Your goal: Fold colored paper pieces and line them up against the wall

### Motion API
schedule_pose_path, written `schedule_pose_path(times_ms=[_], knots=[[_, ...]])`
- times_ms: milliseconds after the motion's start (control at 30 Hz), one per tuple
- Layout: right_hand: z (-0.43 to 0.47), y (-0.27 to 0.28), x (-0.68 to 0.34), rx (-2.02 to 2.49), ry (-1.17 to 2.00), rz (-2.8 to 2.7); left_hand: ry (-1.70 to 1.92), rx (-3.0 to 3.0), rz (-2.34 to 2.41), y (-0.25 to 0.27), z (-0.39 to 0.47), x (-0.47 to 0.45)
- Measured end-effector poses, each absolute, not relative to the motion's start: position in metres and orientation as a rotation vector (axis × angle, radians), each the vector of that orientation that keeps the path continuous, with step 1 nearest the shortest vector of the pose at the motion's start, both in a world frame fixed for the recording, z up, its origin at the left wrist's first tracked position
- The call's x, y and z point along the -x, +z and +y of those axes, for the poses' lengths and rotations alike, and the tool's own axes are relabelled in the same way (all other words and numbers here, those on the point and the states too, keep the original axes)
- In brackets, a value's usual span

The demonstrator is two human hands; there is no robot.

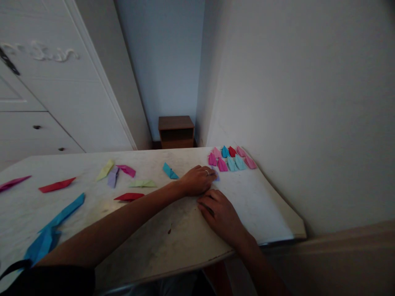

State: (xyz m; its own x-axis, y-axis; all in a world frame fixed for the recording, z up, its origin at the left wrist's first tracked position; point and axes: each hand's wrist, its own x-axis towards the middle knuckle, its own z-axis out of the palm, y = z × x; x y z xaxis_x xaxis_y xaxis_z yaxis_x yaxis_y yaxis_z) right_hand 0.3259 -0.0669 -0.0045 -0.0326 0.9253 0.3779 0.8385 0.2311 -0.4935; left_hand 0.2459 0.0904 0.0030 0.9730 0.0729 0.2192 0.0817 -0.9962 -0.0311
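Note:
My left hand [199, 181], with a ring on one finger, reaches across the table toward the right. Its fingers are closed together on a lavender folded paper piece [217, 176], which is mostly covered by the fingertips. Just nearer to me, my right hand [222, 213] rests with loosely bent fingers and the thumb apart; nothing shows in it. Beyond the left fingertips stand two rows of small folded paper pieces, among them a magenta one [222, 165], a light blue one [240, 163] and a red one [232, 151].
On the white table [265, 205] lie several loose paper strips: a blue one [170, 171], a pale green one [142, 183], red ones [58, 185] and a long blue one [63, 211]. A wall [293, 102] borders the right side; a brown cabinet [176, 122] stands behind.

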Motion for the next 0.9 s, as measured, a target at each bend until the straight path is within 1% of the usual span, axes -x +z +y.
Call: schedule_pose_path(times_ms=[267, 900], knots=[[-0.067, -0.005, -0.326, 1.599, 0.189, -1.868, -0.404, 3.112, -0.206, -0.001, 0.094, -0.250], [-0.067, -0.004, -0.326, 1.599, 0.178, -1.886, -0.406, 3.123, -0.304, -0.001, 0.101, -0.255]])
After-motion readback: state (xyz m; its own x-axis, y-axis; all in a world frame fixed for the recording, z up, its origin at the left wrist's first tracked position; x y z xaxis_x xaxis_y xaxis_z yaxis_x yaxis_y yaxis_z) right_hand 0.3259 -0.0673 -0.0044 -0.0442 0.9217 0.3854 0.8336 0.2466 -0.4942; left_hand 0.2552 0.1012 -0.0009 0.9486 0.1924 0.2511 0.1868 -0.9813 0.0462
